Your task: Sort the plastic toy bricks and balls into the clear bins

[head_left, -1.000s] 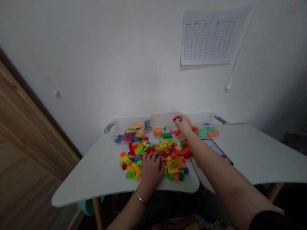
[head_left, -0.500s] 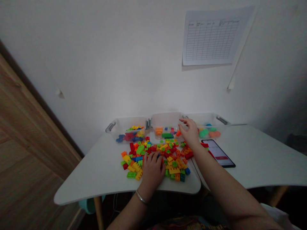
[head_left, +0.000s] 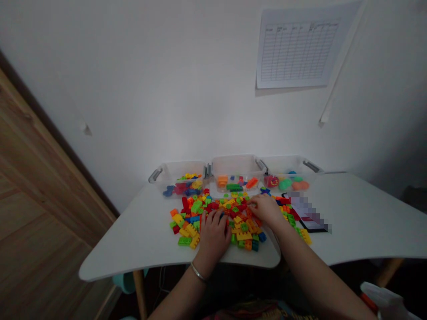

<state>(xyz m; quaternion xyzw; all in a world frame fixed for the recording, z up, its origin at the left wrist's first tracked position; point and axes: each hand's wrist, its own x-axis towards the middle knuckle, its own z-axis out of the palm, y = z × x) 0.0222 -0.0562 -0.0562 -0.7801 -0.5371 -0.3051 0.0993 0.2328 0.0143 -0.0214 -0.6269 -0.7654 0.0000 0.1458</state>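
Observation:
A heap of toy building bricks [head_left: 190, 230] in red, yellow, green, orange and blue covers the middle of the white table. My left hand [head_left: 215, 233], with a bangle at its wrist, lies palm down on the near part of the heap, fingers apart. Edges of red-orange bricks show beside its fingers; what lies under the palm is hidden. At the heap's far right side, my right hand [head_left: 267, 209] touches the bricks with its fingers bent and apart. No brick shows clearly in its fingers. Behind the heap, the middle clear box [head_left: 233, 164] contains some bricks.
A left clear box [head_left: 182, 169] and a right clear box [head_left: 283, 162] hold colourful plastic pieces, against the wall. A phone [head_left: 318, 230], partly blurred out, lies right of my right hand, beside more bricks. The white table [head_left: 133, 240] has a rounded front edge.
My right hand has come down from above the middle box toward me, onto the bricks. My left hand stays on the heap. The view has shifted slightly.

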